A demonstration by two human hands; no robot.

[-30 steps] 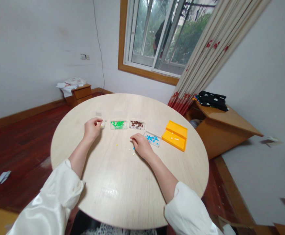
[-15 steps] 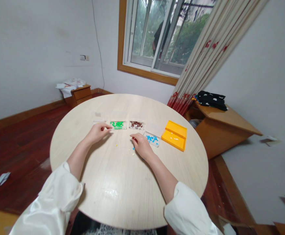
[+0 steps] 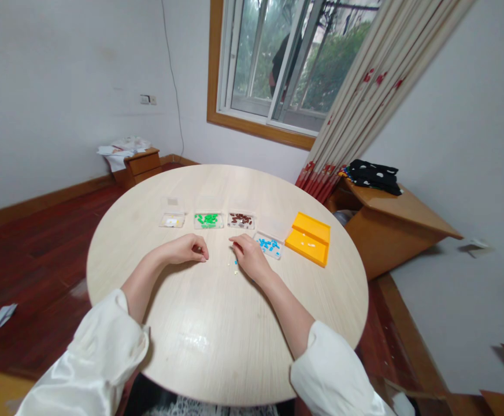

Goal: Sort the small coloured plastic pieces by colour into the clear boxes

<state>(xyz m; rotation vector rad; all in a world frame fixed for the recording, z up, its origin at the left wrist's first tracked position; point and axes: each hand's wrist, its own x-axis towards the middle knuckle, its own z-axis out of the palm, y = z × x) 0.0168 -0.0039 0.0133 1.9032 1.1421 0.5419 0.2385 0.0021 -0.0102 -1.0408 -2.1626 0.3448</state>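
My left hand (image 3: 188,249) is low over the round table, thumb and finger pinched together where a small yellow piece lay; whatever is between the tips is hidden. My right hand (image 3: 248,254) stays beside the blue pieces (image 3: 269,245) in their clear case, its fingers drawn together, and I cannot make out what they hold. Just left of its palm lie a tiny blue piece (image 3: 235,263) and a few pale yellow bits (image 3: 236,273). Beyond the hands stand clear lidded cases of green pieces (image 3: 207,219), brown pieces (image 3: 240,220) and white and yellow pieces (image 3: 172,221).
An open yellow case (image 3: 308,254) with a few white bits stands at the table's right. The round table (image 3: 217,341) reaches close to my body. A wooden cabinet (image 3: 391,216) with black cloth stands off to the right, below a curtain (image 3: 364,98).
My left hand has moved from beside the green pieces toward me and slightly right, over the small yellow piece. The white-and-yellow case is uncovered to view. My right hand has barely moved.
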